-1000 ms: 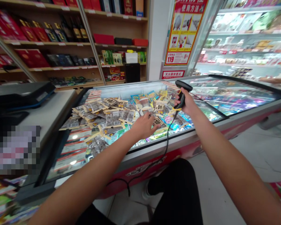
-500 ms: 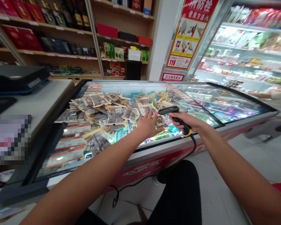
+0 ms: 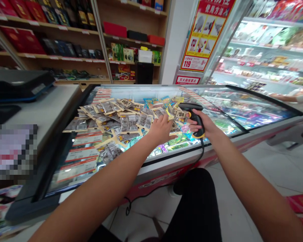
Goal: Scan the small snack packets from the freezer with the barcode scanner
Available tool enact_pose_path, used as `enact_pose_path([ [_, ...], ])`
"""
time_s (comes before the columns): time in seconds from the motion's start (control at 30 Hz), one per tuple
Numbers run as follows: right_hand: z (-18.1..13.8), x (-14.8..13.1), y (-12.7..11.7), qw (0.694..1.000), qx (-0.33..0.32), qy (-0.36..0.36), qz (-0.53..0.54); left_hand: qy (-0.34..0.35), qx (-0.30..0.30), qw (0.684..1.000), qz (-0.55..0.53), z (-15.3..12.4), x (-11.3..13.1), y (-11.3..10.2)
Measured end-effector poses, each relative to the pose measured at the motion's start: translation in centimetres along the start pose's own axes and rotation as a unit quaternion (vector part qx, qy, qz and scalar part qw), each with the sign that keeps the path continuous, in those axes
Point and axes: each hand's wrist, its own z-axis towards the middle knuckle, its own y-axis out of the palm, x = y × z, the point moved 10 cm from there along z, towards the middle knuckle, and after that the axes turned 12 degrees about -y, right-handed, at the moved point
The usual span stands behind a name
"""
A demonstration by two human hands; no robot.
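My right hand (image 3: 204, 122) is wrapped round the handle of a black and yellow barcode scanner (image 3: 197, 119). The scanner's head points left, over the freezer's glass top. My left hand (image 3: 162, 129) is on the snack packets beside it, fingers bent downward and thumb held apart. Its fingertips are partly hidden, and I see nothing gripped in it. Under and around this hand lies a pile of brown and cream snack packets (image 3: 128, 122) with dark contents. Blue snack packets (image 3: 151, 102) lie at the pile's far side.
The chest freezer (image 3: 151, 166) has a dark-edged glass top, with colourful goods below. A grey counter (image 3: 63, 101) stands left. Behind are wooden shelves (image 3: 73, 60) with boxes and bottles; a lit display fridge (image 3: 267, 50) and another person's arm (image 3: 284, 97) are at right. The scanner's cable hangs down.
The scanner has been raised and turned more upright in my right hand. My left hand's spread fingers have bent and drawn closer together over the packets. The view has shifted slightly.
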Motion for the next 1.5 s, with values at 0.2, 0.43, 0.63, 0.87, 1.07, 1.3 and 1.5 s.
enact_pose_path([
  [0.2, -0.7, 0.6, 0.0, 1.0, 0.009, -0.015, 0.013, 0.004, 0.002, 0.999, -0.044, 0.8, -0.6, -2.3],
  [0.43, -1.7, -0.6, 0.4, 0.998, 0.012, -0.046, -0.038, -0.101, 0.046, 0.97, -0.218, 3.0, -7.2, -4.9],
  [0.63, -2.1, -0.7, 3.2, 0.984, -0.075, 0.004, -0.162, -0.193, -0.031, 0.924, -0.329, 3.2, -10.4, -3.0],
  [0.87, -1.9, -0.9, 5.7, 0.977, -0.103, -0.012, -0.189, -0.199, -0.071, 0.906, -0.366, 3.4, -10.3, -2.0],
  [1.07, -1.6, -1.1, 6.1, 0.975, -0.112, -0.013, -0.193, -0.155, -0.067, 0.925, -0.341, 3.5, -10.1, -2.3],
  [1.3, 0.0, -2.4, 3.1, 0.996, -0.072, -0.044, -0.035, -0.199, 0.027, 0.96, -0.196, 2.7, -11.4, -5.8],
  [1.5, 2.7, -4.5, -2.4, 0.957, -0.128, -0.086, 0.247, -0.263, 0.084, 0.96, -0.039, 1.3, -13.6, -8.2],
])
